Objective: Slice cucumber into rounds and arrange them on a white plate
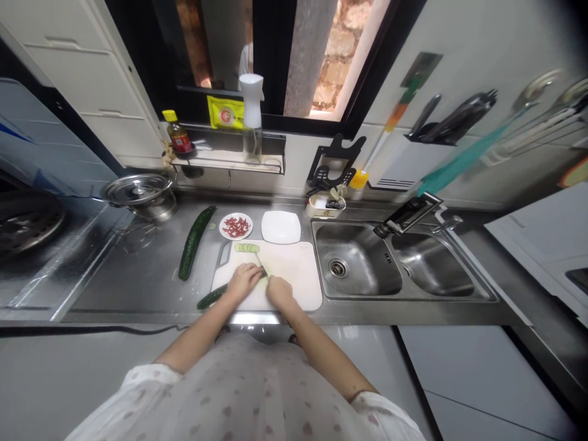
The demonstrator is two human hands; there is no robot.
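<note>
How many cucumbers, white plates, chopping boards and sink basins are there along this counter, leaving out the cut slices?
Cucumbers: 2, one of them under the left hand
White plates: 2
Chopping boards: 1
Sink basins: 2
Total: 7

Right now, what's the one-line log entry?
left hand: holding cucumber | right hand: holding knife | board: slices near far edge | whole cucumber: left of board
</note>
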